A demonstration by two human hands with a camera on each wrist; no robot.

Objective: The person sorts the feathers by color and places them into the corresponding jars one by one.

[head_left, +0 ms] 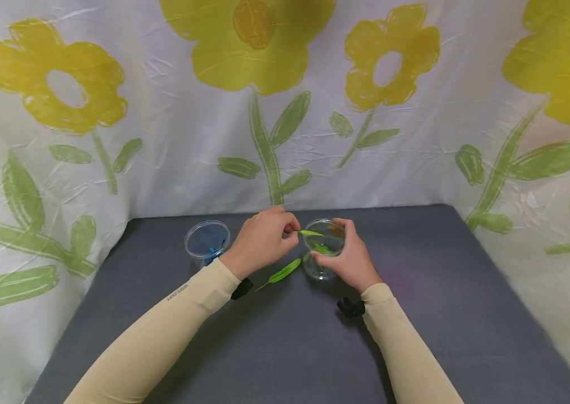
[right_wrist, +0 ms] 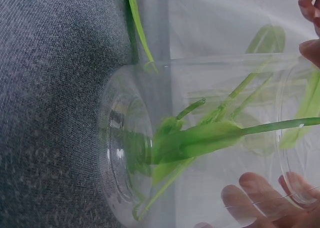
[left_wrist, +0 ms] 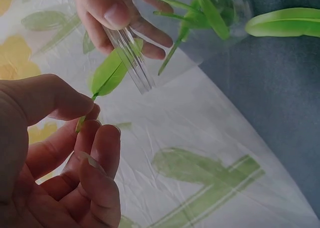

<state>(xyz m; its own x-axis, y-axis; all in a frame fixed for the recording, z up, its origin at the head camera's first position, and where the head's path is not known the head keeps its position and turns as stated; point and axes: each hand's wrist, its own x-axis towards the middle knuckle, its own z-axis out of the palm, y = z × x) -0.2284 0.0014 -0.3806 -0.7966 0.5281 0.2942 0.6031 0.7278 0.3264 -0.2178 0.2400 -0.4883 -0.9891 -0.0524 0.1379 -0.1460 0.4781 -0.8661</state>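
My left hand (head_left: 269,235) pinches a green feather (left_wrist: 109,72) by its quill, between thumb and index finger. The feather's vane points toward the mouth of a clear plastic jar (right_wrist: 120,188) and overlaps the rim in the left wrist view. Around the upper part of that jar curls my right hand (head_left: 348,258), thumb on the near side and fingers on the far side. Several green feathers (right_wrist: 200,138) lie at a slant inside the jar. Another green feather (head_left: 285,271) rests on the table just left of it.
A second clear jar (head_left: 207,238) with blue pieces in it stands left of my left hand, partly behind the forearm. Dark grey cloth (head_left: 275,348) covers the table. A white curtain (head_left: 174,168) printed with yellow flowers hangs at the back and sides.
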